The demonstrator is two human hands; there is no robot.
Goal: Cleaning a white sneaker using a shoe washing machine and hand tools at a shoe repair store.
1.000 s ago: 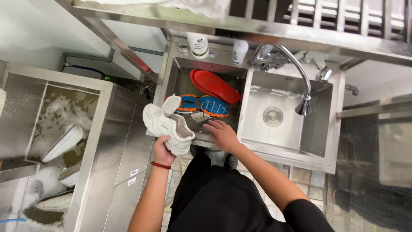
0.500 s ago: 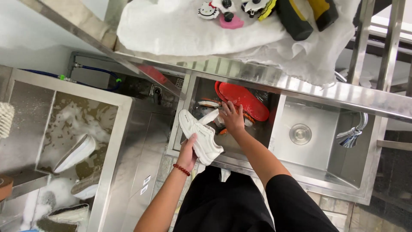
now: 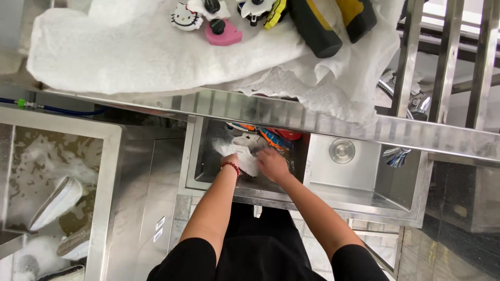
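Note:
Both of my hands are down in the left basin of a steel double sink (image 3: 245, 195). My left hand (image 3: 229, 159), with a red bead bracelet at the wrist, grips a white sneaker (image 3: 244, 154) low in the basin. From the right, my right hand (image 3: 271, 164) closes on the same sneaker. Just behind it lie a blue and orange shoe (image 3: 270, 137) and a red insole (image 3: 289, 135), both partly hidden by the steel shelf (image 3: 312, 120) above.
A white towel (image 3: 130, 52) on the shelf carries small shoe charms (image 3: 208, 21) and black and yellow tools (image 3: 323, 23). The right basin has a drain (image 3: 342, 150) and a faucet head (image 3: 396, 155). A soapy tank (image 3: 52, 177) at the left holds white shoes (image 3: 54, 202).
The view has tilted up toward the shelf. My left hand lowered the white sneaker from the sink's front edge into the left basin, and my right hand came onto it.

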